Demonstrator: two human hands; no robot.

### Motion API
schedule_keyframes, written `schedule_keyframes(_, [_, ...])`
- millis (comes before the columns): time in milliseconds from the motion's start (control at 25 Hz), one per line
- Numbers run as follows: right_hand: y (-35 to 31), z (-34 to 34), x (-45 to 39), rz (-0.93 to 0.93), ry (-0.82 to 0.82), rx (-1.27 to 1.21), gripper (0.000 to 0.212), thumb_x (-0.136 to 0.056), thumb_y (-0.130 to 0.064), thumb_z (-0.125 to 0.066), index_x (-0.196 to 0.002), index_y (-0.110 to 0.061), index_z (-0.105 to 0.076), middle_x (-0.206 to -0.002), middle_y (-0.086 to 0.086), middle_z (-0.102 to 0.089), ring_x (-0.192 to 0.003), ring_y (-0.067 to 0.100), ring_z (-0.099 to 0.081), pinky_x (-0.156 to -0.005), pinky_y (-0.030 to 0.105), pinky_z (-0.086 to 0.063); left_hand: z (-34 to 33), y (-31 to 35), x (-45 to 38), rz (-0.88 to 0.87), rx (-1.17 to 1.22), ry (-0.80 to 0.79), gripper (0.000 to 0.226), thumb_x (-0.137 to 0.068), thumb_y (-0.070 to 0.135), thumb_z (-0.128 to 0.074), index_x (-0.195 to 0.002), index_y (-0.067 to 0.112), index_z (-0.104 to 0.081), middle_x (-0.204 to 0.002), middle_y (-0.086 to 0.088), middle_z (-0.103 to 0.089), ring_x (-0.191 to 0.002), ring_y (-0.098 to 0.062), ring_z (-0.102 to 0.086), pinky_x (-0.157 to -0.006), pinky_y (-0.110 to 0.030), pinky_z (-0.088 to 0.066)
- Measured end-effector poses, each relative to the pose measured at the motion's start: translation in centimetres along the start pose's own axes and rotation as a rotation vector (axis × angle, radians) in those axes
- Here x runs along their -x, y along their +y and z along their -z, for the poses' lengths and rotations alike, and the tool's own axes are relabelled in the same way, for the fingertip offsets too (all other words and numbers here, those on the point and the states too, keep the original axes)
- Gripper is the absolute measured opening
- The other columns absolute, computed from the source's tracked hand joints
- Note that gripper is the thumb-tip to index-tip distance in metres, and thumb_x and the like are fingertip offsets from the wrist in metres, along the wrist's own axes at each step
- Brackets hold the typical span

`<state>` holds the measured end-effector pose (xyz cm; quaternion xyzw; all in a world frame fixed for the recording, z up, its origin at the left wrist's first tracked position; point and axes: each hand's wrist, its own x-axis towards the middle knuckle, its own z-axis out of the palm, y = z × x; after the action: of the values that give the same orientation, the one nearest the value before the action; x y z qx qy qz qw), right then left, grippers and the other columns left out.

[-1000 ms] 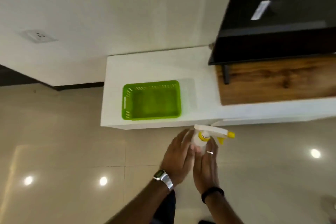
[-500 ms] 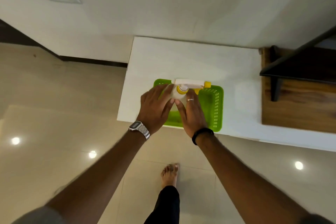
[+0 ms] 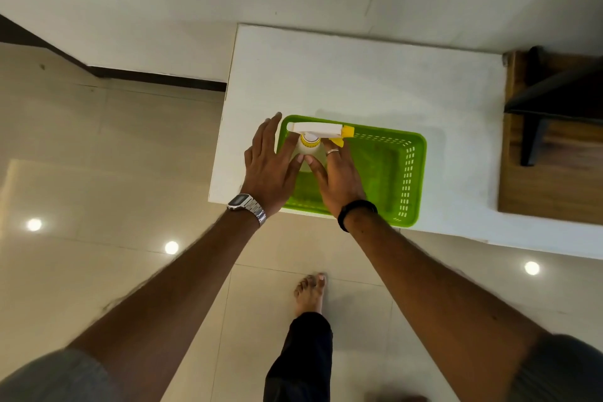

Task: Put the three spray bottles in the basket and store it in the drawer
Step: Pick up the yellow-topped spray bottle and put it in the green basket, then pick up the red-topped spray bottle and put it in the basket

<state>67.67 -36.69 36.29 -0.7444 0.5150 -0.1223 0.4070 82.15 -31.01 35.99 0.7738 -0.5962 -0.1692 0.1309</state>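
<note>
A white spray bottle [image 3: 310, 147] with a yellow collar and yellow nozzle stands upright in the left end of the green plastic basket [image 3: 404, 173]. The basket sits on the white cabinet top [image 3: 359, 81], near its front edge. My left hand [image 3: 270, 170] presses the bottle's left side with fingers stretched out. My right hand [image 3: 336, 176] presses its right side, so the bottle is held between both hands. Only one bottle is in view. The bottle's lower body is hidden by my hands.
A wooden surface [image 3: 548, 179] with a black stand [image 3: 535, 114] lies to the right on the cabinet. White wall runs behind. Glossy tiled floor [image 3: 98, 173] lies to the left and below, with my bare foot [image 3: 310, 294] on it.
I have carried the bottle from in front of the cabinet over the basket and lowered it into the left end. The view has come closer to the cabinet.
</note>
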Motion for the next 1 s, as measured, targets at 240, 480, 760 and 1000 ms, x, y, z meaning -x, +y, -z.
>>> schedule_keyframes(240, [0.4,1.3,2.4,-0.072,-0.024,0.015,0.066,-0.103,-0.038,-0.05,-0.155,-0.003,-0.029,-0.161,0.017,-0.03,-0.15,0.031,-0.029,-0.119,0.042,-0.032,0.6,0.2,1.8,0.18,0.171,0.006,0.067,-0.101,0.041,-0.04,-0.159,0.014,-0.021,-0.17,-0.008,-0.015,-0.156,-0.027,-0.017,-0.116,-0.053,-0.029])
schedule_keyframes(480, [2.6,5.4,10.3,-0.003,-0.049,0.463,0.068,-0.102,-0.044,-0.038,-0.159,-0.011,-0.025,-0.168,0.014,-0.017,-0.156,0.031,-0.01,-0.124,0.058,-0.01,1.1,2.5,8.1,0.555,0.187,0.204,0.049,-0.094,0.034,-0.049,-0.138,0.011,-0.049,-0.136,-0.013,-0.055,-0.13,-0.038,-0.047,-0.104,-0.051,-0.038])
schedule_keyframes(760, [10.6,11.7,22.5,-0.235,-0.022,0.526,0.072,-0.101,-0.049,-0.033,-0.162,-0.017,-0.009,-0.17,0.014,-0.004,-0.157,0.029,-0.002,-0.121,0.06,-0.012,-3.0,13.1,15.2,-0.162,-0.186,-0.346,0.053,-0.093,0.043,-0.035,-0.13,0.012,-0.056,-0.132,-0.009,-0.062,-0.123,-0.034,-0.057,-0.098,-0.046,-0.048])
schedule_keyframes(1000, [20.2,18.4,36.6,-0.511,0.106,0.442,0.071,-0.103,-0.051,-0.029,-0.161,-0.017,-0.006,-0.17,0.013,-0.002,-0.157,0.03,-0.002,-0.121,0.059,-0.012,-9.6,29.0,16.1,-0.635,-0.4,-0.487,0.076,-0.095,0.054,-0.03,-0.154,0.008,-0.036,-0.164,-0.015,-0.031,-0.153,-0.035,-0.027,-0.119,-0.053,-0.032])
